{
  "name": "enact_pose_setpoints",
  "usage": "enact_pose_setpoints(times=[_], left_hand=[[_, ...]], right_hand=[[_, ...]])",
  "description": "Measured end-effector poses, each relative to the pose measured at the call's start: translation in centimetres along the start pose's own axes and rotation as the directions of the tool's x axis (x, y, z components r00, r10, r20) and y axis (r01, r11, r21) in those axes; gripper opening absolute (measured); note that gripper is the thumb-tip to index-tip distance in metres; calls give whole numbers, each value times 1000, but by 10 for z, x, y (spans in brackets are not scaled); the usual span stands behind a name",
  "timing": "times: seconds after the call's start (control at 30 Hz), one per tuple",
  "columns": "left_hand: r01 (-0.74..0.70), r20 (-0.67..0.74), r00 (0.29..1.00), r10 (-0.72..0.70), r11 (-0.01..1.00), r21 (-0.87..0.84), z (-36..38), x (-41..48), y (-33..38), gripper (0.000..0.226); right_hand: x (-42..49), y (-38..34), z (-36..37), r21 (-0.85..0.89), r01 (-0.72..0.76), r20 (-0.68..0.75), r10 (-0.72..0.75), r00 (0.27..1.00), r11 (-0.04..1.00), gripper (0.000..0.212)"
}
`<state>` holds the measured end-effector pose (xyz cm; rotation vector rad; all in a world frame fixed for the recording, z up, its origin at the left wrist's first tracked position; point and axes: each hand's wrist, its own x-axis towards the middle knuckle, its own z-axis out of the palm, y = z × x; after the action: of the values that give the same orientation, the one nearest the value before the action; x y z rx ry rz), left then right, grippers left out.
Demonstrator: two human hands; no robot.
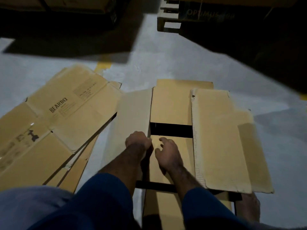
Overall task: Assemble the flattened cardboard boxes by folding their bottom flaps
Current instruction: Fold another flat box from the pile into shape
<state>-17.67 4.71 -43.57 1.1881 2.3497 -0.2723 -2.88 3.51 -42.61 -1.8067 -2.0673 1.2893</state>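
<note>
Head view: the box sits on the floor before the person, bottom flaps up. The left hand curls its fingers over the left flap's inner edge. The right hand rests on the near flap, fingers loosely bent, gripping nothing. Flat boxes lie just left.

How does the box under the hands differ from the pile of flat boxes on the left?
The open box stands opened, flaps spread, plain inner sides up; the flat pile lies collapsed, printed side up. The left hand grips the open box and the right hand touches it; no hand touches the flat pile. Both are brown cardboard.
</note>
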Motion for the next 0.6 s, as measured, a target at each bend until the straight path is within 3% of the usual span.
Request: enact_pose_setpoints(times=[0.2, 0.37, 0.5, 0.6], left_hand=[[-15, -59, 998, 19, 998, 66, 8, 13, 15, 43], [-75, 18, 997, 76, 996, -41, 3, 20, 12, 28], [-116, 22, 993, 117, 992, -53, 5, 21, 8, 19], [-129, 39, 990, 134, 986, -103, 7, 25, 6, 18]], right_hand=[[23, -13, 11, 60, 4, -5, -4, 1000, 998, 54], [31, -19, 16, 84, 5, -5, -5, 1000, 996, 55], [28, -23, 20, 103, 8, 6, -9, 1000, 995, 40], [28, -23, 23, 119, 1, -18, 1, 1000, 993, 44]])
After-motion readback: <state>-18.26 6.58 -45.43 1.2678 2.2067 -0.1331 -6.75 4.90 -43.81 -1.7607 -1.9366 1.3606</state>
